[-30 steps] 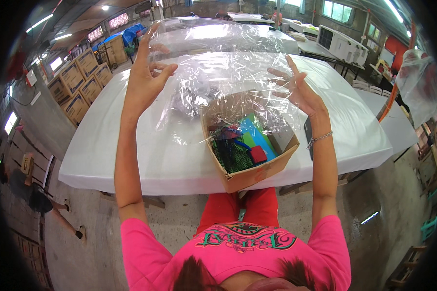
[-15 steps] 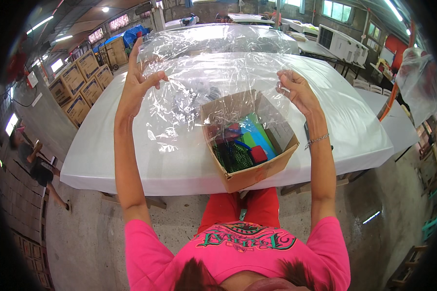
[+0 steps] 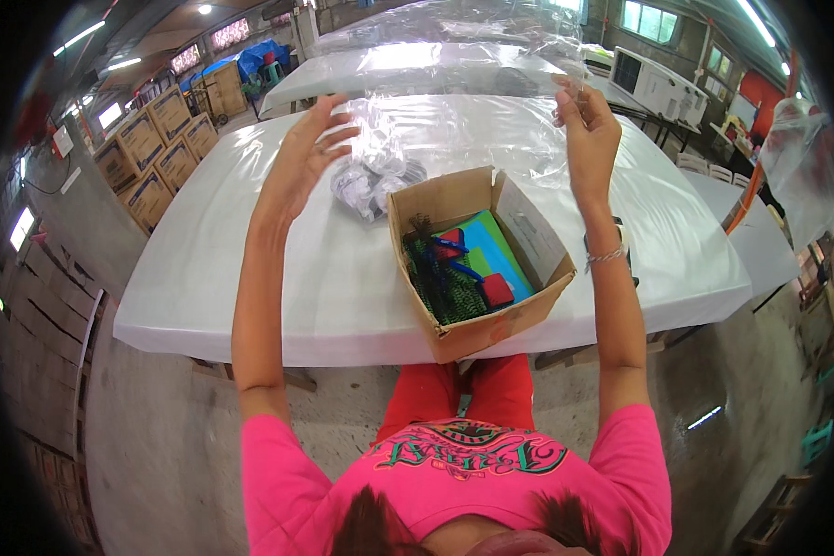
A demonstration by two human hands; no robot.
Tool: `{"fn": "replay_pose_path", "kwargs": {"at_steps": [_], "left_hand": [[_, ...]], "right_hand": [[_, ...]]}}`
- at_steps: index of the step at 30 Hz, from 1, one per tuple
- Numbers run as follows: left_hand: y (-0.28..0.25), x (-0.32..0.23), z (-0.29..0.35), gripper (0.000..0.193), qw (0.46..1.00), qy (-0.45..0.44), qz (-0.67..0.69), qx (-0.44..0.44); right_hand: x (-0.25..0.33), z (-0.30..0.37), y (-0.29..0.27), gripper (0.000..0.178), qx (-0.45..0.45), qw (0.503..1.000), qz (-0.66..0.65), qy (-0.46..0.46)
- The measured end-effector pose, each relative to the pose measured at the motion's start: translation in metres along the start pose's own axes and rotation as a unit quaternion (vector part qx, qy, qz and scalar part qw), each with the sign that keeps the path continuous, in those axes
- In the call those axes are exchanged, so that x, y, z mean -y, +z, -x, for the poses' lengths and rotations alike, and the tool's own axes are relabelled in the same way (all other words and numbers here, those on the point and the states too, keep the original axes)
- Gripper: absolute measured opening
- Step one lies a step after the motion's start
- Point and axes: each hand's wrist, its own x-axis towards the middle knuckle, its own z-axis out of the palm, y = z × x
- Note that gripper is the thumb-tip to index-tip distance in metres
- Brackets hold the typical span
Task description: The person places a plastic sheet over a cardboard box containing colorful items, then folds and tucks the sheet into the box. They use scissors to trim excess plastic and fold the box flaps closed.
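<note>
A clear plastic sheet (image 3: 463,23) is lifted over the far part of the white-covered table (image 3: 204,287). My right hand (image 3: 588,130) is raised and closed, pinching the sheet at its right side. On the other side my left hand (image 3: 317,153) has its fingers apart, with no visible grip on the plastic. An open cardboard box (image 3: 477,341) stands near the table's front edge. Inside lie green and black netting (image 3: 449,292), red blocks (image 3: 497,290), blue strips and a flat blue-and-green piece (image 3: 496,255). A crumpled greyish plastic bundle (image 3: 375,188) rests left of the box.
A dark flat object (image 3: 624,246) lies partly hidden behind my right wrist. Another covered table (image 3: 324,74) stands beyond. Stacked cartons (image 3: 162,153) are at the far left; a clear plastic bag (image 3: 802,153) hangs at the right.
The sheet has risen and moved away, uncovering the box and the bundle. My left hand has shifted right and my right hand upward. A person at the left has left the view.
</note>
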Motion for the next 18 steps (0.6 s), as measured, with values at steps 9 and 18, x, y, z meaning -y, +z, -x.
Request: {"fn": "replay_pose_path", "kwargs": {"at_steps": [9,18], "left_hand": [[0.001,-0.038,-0.026,0.062,0.961,-0.043,0.262,0.075],[-0.010,-0.050,-0.014,0.059,0.995,-0.015,0.075,0.064]], "right_hand": [[0.025,0.099,0.038,0.046,0.203,0.826,0.254,-0.460],[-0.001,0.096,0.041,0.069,0.193,0.979,0.046,-0.044]]}}
